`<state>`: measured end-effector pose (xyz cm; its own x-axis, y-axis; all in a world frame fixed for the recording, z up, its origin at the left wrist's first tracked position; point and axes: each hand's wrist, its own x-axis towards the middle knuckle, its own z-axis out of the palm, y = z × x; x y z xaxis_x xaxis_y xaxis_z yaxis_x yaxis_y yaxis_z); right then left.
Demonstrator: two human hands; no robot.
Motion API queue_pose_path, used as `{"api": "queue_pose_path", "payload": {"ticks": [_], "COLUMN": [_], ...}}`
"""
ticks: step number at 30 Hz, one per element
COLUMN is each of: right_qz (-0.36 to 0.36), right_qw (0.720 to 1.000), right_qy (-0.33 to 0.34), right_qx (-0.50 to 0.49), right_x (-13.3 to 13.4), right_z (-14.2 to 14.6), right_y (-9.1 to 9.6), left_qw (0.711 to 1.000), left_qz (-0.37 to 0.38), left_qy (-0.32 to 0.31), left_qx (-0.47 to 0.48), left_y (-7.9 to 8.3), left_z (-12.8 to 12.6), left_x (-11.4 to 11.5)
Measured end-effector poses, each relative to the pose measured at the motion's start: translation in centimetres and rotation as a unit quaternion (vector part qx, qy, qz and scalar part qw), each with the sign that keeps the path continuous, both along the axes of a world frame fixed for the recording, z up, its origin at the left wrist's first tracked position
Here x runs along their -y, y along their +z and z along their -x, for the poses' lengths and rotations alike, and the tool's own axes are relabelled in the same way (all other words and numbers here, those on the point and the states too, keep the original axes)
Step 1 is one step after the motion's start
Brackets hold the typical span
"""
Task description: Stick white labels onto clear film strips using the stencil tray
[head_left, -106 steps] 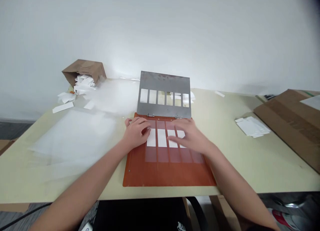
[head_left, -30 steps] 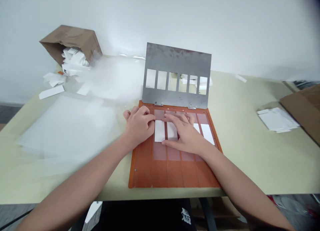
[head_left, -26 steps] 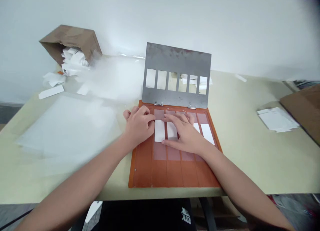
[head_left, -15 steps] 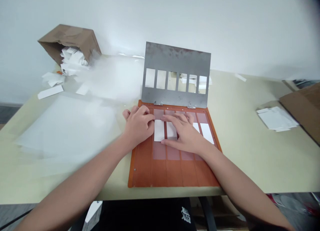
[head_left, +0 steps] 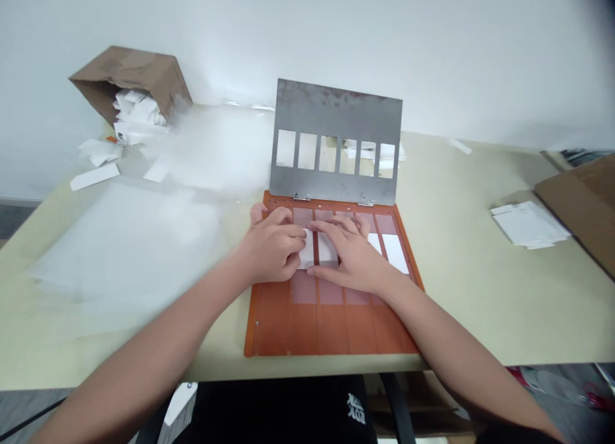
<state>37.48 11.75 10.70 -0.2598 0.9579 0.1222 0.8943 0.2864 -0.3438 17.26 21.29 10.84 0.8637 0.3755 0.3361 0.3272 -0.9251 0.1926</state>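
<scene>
Resting on the upper half of the flat orange slotted board, both hands are seen over a row of small white rectangular cards laid in its channels. The left hand is curled, its fingertips bent onto the leftmost visible card. Whether that card is pinched or merely pressed cannot be told, as the contact is hidden by the knuckles. The right hand is laid open and flat, so the middle cards are largely covered and cannot be counted. A grey metal plate with six windows is stood upright at the board's far edge, and white slips behind it are only partly glimpsed through the openings. Hazy clear plastic sheets are hard to outline on the pale table. A tipped brown cardboard box is seen far left, and a brown cardboard flat is cut off at the right edge.
</scene>
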Motion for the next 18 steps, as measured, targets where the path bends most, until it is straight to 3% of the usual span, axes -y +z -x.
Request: {"api": "queue_pose_path", "payload": {"ticks": [6, 11, 18], "right_qz": [0.008, -0.002, -0.089], "right_qw": [0.999, 0.999, 0.995], "right_qy": [0.039, 0.017, 0.032], "right_qx": [0.017, 0.029, 0.022], "right_x": [0.9, 1.0, 0.6], "right_z": [0.7, 1.0, 0.6], "right_y": [0.6, 0.7, 0.3], "left_qw": [0.997, 0.992, 0.989], "left_qz": [0.019, 0.075, 0.101], "left_qy": [-0.007, -0.012, -0.028], "left_qx": [-0.069, -0.105, -0.1], "left_y": [1.6, 2.7, 2.3], "left_z": [0.5, 0.8, 0.9], "left_x": [0.3, 0.3, -0.1]}}
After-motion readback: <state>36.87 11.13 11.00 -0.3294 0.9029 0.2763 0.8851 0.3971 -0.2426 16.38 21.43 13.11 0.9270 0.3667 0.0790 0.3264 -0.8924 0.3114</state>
